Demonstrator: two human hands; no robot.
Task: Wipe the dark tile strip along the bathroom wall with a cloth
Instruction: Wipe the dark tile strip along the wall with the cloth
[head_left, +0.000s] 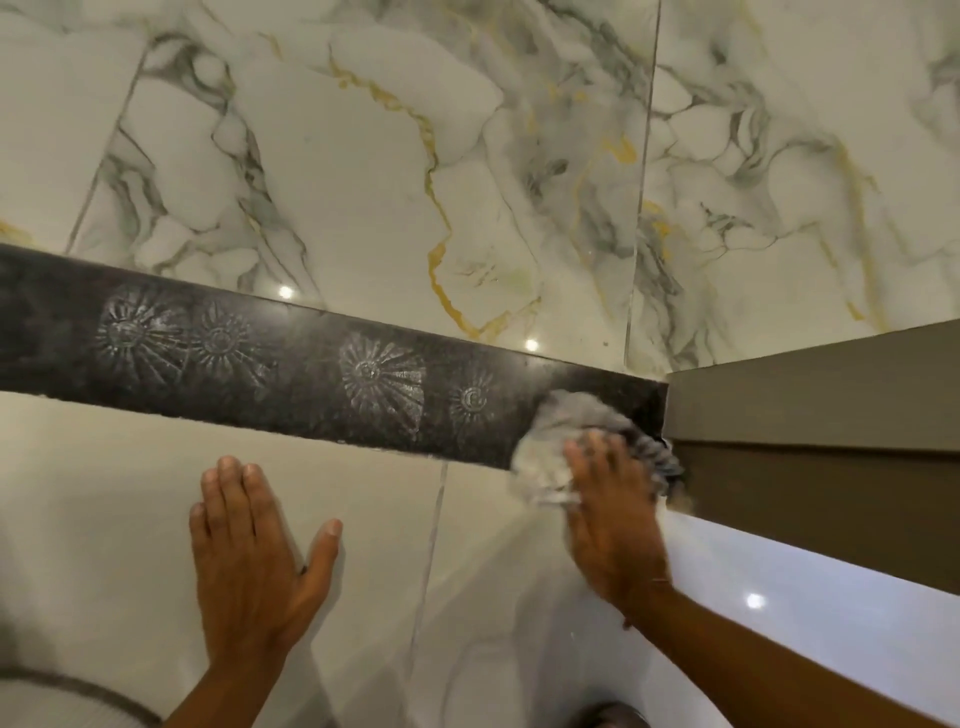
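A dark tile strip with pale shell and flower reliefs runs across the wall, sloping down to the right. At its right end a crumpled grey and white cloth lies pressed against it, blurred with motion. My right hand presses flat on the cloth from below, fingers pointing up. Below the strip, my left hand rests flat on the plain cream tile with its fingers together and thumb spread, holding nothing.
White marble-look tiles with grey and gold veins fill the wall above the strip. A brown panel meets the strip's right end at the corner. A glossy white surface lies below that panel. A rounded grey-rimmed object shows at bottom left.
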